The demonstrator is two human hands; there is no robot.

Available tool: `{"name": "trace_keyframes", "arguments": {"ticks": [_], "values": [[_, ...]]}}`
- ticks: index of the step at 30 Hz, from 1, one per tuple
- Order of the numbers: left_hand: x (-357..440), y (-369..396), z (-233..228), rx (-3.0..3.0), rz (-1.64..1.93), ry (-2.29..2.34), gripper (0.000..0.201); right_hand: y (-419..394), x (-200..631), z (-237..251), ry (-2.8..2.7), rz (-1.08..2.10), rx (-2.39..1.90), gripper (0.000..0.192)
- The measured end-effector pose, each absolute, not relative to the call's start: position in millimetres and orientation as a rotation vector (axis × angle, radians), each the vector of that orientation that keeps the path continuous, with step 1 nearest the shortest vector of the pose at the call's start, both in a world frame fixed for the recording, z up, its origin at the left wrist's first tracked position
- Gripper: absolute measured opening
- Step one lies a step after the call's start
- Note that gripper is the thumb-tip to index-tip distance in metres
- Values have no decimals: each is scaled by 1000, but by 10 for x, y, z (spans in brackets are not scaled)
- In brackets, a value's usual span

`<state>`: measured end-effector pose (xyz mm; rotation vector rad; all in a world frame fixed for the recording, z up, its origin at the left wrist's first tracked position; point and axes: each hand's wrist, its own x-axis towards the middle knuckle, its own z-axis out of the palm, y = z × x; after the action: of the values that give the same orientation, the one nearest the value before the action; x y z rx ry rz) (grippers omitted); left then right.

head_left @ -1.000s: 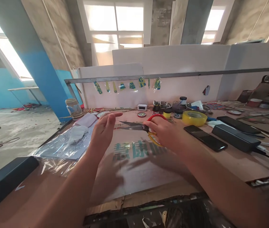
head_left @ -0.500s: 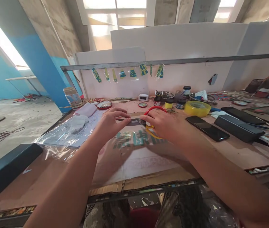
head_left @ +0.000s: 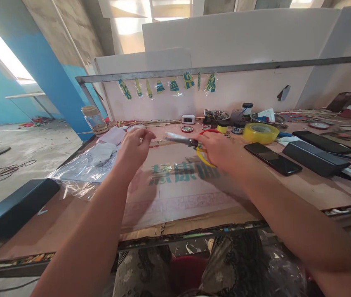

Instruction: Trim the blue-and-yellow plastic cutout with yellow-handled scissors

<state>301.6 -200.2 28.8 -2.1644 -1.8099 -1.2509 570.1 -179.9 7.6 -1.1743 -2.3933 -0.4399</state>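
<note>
My right hand (head_left: 217,149) grips a pair of scissors (head_left: 184,141) with red and yellow handles, its blades pointing left above the table. My left hand (head_left: 135,149) is raised to the left of the blade tips, fingers curled together as if pinching something small; I cannot tell what, if anything, is in it. Both hands hover over a brown cardboard sheet (head_left: 178,194) with green printed characters.
A yellow tape roll (head_left: 261,133), a black phone (head_left: 272,158) and a long black box (head_left: 311,158) lie to the right. Small jars (head_left: 223,126), a glass jar (head_left: 94,119), white cloth on plastic film (head_left: 99,154) and a black box (head_left: 14,208) sit around. Coloured pieces hang from a metal bar (head_left: 169,86).
My left hand went from open, to touching the scissor blades, to pulled back left with fingers curled. The scissors lifted slightly, and the view tilted down.
</note>
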Motion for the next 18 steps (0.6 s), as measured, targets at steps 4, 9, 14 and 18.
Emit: {"name": "trace_keyframes", "arguments": {"ticks": [4,9,14,18], "values": [[3075,-1940,128,-2469,-652,-1851,36,-1673,5793,57,-2234,-358,-1345,49],[3232,-1922,-135,-2632,-305,-1755,30,-1663,5793,42,-2262,-328,-1301,53],[3244,-1901,-228,-2649,-278,-1789,21,-1819,5706,106,-2214,-187,-1282,52],[3224,-1913,-208,-2633,-342,-1832,22,-1897,5631,165,-2065,44,-1243,50]]}}
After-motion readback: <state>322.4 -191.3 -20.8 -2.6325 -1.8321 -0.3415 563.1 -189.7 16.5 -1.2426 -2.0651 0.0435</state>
